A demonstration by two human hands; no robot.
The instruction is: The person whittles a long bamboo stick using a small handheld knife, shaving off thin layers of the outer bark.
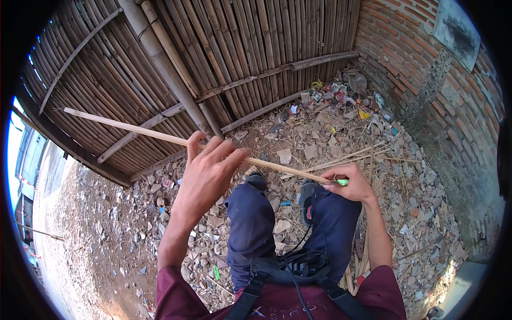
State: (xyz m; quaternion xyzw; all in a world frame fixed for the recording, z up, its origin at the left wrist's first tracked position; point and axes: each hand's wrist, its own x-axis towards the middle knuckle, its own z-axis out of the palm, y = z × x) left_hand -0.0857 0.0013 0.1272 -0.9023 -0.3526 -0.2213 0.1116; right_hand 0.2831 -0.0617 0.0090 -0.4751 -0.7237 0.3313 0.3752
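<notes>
Pale strip [160, 135]: we grasp it, left hand [210, 168] mid-length, right hand [353, 183] right end. Probably light, stiff; best held mid-length.

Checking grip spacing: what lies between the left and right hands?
In the head view, a stretch of pale stick runs from left hand to right hand.

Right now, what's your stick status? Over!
Left grip: around the bamboo strip. Right grip: at strip's lower end, something green showing. Stones around both shoes.
</notes>
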